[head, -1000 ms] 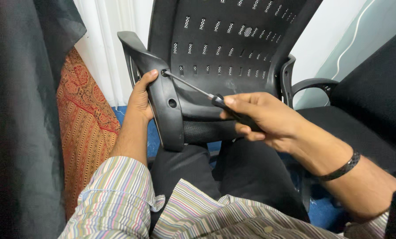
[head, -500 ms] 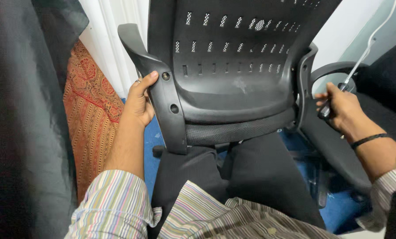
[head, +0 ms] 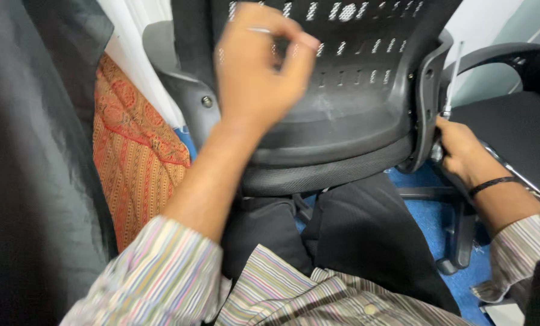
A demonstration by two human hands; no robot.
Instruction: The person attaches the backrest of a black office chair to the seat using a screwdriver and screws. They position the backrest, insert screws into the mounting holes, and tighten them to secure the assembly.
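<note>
Head view, black office chair (head: 342, 115), blue carpet (head: 427, 217), patterned orange cloth (head: 131, 157)

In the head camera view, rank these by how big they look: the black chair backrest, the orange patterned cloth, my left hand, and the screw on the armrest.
1. Black chair backrest
2. Orange patterned cloth
3. Left hand, though it is raised nearer the camera, which inflates it
4. Screw, clearly smallest

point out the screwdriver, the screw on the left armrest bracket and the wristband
screwdriver (head: 453, 75), head view, on its bare metal shaft above the right hand
screw (head: 206, 101), head view, on its round head in the armrest bracket
wristband (head: 490, 184), head view, on the black band across the right wrist
</note>
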